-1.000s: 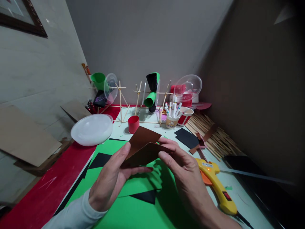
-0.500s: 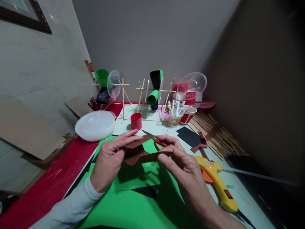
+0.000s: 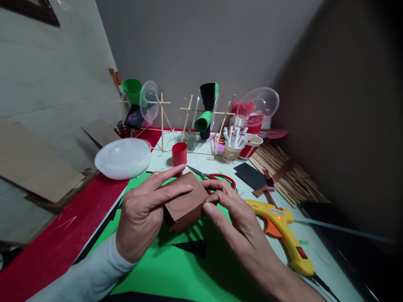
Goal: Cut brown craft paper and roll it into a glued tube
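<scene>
Between my two hands is a small brown paper box [image 3: 185, 199], with faint pencil curves drawn on its top face. My left hand [image 3: 145, 209] grips it from the left, two fingers laid along the top and the thumb hidden behind. At the right end, my right hand [image 3: 233, 214] pinches the box's edge between thumb and fingers. Below it lies green paper [image 3: 163, 272] with a black paper piece [image 3: 192, 247] on it. Just beyond the hands rest red-handled scissors [image 3: 225, 177], blades pointing left.
A yellow glue gun [image 3: 283, 230], its light glowing, lies right of my right hand. Behind stand a red paper cylinder [image 3: 179, 154], a cup of white markers [image 3: 233, 153] and stick frames [image 3: 162, 121]. Wooden sticks [image 3: 292, 180] lie right, a plastic bowl [image 3: 122, 159] left.
The brown paper, folded open with flaps apart before, now stands as a closed box turned with its pencil-marked face up. My right fingers have come together on its right edge.
</scene>
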`<control>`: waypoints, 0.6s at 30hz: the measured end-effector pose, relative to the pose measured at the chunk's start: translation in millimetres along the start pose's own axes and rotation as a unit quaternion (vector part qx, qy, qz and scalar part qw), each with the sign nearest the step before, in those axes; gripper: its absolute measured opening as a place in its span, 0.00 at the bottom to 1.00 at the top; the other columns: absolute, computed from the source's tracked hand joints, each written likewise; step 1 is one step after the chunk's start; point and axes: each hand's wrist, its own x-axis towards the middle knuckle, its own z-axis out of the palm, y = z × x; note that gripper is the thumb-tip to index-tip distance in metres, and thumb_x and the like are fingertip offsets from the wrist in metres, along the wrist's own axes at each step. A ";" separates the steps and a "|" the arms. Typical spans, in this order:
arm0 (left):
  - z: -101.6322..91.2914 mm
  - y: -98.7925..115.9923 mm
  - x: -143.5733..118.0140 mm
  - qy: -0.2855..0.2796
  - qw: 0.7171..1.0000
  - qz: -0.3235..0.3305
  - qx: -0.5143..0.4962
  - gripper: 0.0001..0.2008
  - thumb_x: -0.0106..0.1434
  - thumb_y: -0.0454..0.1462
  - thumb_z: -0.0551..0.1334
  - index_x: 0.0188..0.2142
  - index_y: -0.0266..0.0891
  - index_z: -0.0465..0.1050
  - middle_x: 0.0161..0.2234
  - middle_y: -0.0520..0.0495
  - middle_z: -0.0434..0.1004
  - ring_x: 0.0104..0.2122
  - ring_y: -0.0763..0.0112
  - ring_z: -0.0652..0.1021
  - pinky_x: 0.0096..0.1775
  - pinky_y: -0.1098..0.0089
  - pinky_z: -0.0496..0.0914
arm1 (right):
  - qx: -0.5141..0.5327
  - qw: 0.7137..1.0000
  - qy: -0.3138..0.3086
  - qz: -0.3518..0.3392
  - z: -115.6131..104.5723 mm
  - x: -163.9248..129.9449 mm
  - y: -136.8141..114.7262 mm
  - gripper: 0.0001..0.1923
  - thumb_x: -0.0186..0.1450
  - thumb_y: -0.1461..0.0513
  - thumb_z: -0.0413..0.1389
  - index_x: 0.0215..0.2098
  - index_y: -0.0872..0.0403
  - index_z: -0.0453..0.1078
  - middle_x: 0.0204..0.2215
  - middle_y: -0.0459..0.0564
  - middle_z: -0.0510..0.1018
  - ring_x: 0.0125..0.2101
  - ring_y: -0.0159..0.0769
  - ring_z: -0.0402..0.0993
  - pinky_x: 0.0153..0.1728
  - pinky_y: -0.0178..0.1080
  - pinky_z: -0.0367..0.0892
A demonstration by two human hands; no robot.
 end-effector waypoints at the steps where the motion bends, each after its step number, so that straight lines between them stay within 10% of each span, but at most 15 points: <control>1: 0.3 0.5 -0.8 0.002 1.000 0.017 0.002 0.17 0.65 0.31 0.63 0.43 0.58 0.83 0.54 0.53 0.81 0.52 0.62 0.80 0.54 0.66 0.72 | 0.005 1.000 -0.004 0.007 0.7 1.2 0.5 0.10 0.74 0.57 0.53 0.35 0.49 0.71 0.48 0.49 0.75 0.51 0.39 0.72 0.51 0.38 0.64; 18: 6.8 2.5 -5.1 -0.014 0.997 0.078 0.012 0.19 0.65 0.25 0.60 0.39 0.51 0.84 0.55 0.51 0.81 0.52 0.65 0.80 0.54 0.65 0.74 | 0.092 0.991 0.052 0.078 8.2 0.2 9.2 0.08 0.66 0.59 0.61 0.32 0.52 0.68 0.28 0.43 0.72 0.30 0.31 0.68 0.31 0.35 0.64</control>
